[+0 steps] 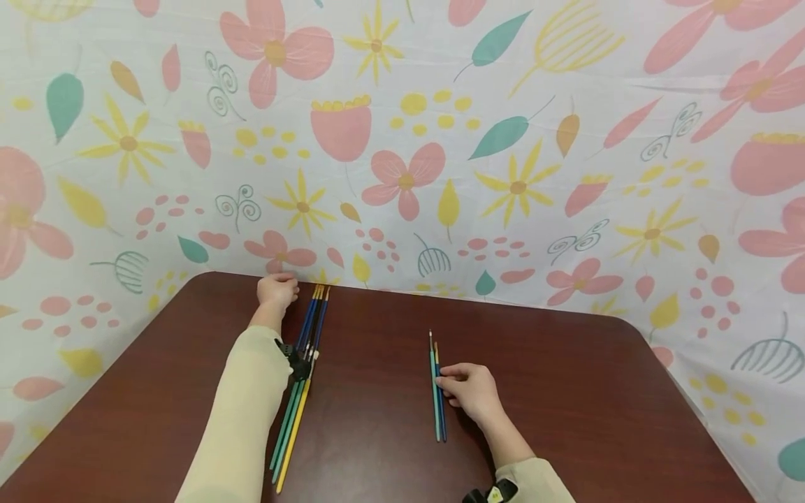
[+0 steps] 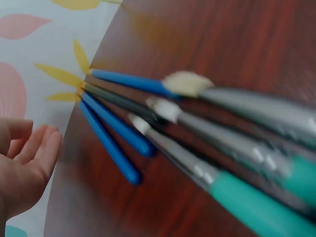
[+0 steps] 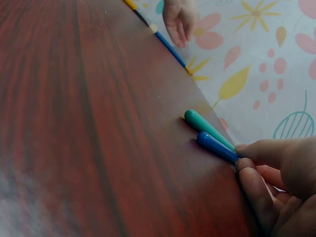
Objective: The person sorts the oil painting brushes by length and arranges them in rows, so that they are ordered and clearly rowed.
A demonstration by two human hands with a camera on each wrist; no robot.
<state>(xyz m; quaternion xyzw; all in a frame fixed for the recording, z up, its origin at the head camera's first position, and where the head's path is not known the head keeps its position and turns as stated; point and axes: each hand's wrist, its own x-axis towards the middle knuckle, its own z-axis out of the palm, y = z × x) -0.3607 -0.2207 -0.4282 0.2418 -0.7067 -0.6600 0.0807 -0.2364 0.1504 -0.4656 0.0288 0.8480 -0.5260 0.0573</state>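
My right hand [image 1: 473, 393] pinches a blue-handled paintbrush [image 1: 443, 413] between thumb and fingertips, right of the table's middle. A teal-handled paintbrush [image 1: 436, 412] lies alongside it on the left; the rounded handle ends of both show in the right wrist view. At the far left, my left hand [image 1: 275, 290] is by the table's back edge, its fingers relaxed and holding nothing. Beside it lie several blue-handled paintbrushes [image 2: 116, 145] and a black-handled paintbrush [image 2: 118, 98]. Nearer me are two green-handled paintbrushes [image 1: 286, 426] and a yellow-handled paintbrush [image 1: 293, 436], partly behind my left forearm.
The dark reddish-brown wooden table [image 1: 377, 391] has rounded back corners. A white cloth [image 1: 402, 209] printed with flowers and leaves hangs right behind its back edge. Between the two groups of brushes lies a wide stretch of bare tabletop.
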